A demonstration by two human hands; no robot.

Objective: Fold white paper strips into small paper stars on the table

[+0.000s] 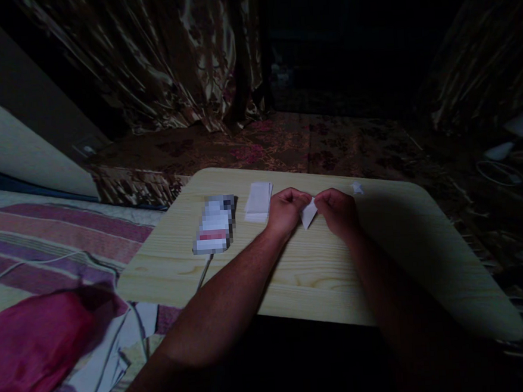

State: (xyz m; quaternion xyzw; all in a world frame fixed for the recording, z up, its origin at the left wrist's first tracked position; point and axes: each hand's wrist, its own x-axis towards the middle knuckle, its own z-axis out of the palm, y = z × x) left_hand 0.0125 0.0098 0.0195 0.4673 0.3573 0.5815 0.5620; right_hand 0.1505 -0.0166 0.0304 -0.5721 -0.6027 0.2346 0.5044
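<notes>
Both my hands hold one small folded piece of white paper just above the wooden table. My left hand pinches its left side, fingers closed. At the right upper edge, my right hand is closed on the same piece. The paper tapers to a point toward me; its upper part is partly hidden by my fingers. Left of my left hand lies a stack of white paper. Beyond my right hand sits a small folded white paper shape, star-like in outline.
A pixelated phone with a cable lies on the left of the light wooden table. Left of it is a bed with a striped cover and a pink cloth or bag. Curtains hang behind.
</notes>
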